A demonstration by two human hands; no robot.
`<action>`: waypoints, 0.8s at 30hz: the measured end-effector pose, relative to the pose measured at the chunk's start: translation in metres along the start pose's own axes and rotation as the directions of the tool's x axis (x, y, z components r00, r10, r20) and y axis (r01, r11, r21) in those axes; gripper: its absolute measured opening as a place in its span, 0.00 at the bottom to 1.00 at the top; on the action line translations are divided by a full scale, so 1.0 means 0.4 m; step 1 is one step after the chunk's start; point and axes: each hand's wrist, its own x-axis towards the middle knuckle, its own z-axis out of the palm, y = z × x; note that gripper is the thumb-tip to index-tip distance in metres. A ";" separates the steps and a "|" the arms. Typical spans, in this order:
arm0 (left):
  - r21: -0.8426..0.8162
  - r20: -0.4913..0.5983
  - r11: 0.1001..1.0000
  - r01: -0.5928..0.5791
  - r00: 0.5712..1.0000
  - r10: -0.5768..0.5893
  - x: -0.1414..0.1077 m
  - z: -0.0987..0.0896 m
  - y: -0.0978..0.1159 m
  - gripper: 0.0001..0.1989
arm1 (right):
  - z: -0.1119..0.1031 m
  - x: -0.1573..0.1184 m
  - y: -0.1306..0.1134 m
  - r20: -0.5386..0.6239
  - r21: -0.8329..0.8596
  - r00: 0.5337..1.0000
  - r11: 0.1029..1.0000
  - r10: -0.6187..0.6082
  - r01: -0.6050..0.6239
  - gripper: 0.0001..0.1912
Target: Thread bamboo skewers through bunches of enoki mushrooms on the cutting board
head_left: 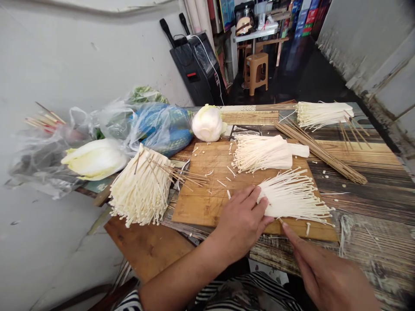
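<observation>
My left hand [243, 220] presses its fingers over the root end of a fanned-out bunch of enoki mushrooms [292, 194], with the thumb at the near edge. The bunch lies flat on a wooden cutting board [204, 198], caps pointing right. My right hand [324, 263] is closed at the bunch's near side, index finger extended. A thin light stick like a skewer shows at that fingertip; most of it is hidden. Behind lies another enoki bunch [262, 153] on the board. Left of it, a larger enoki pile [141, 190] has several skewers [188, 175] stuck through it.
Loose skewers [324, 151] lie right of the board. A further skewered enoki bunch [324, 113] is at the table's far right. A round pale cabbage [208, 123], a blue bag [162, 125] and a cabbage heart [97, 159] stand left. Beyond are a black speaker [197, 65] and a stool [256, 71].
</observation>
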 end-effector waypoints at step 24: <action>0.005 -0.558 0.998 -0.069 0.828 0.060 -0.039 -0.115 0.056 0.38 | -0.186 0.072 -0.055 -0.185 0.187 0.931 0.941 0.315 -0.281 0.18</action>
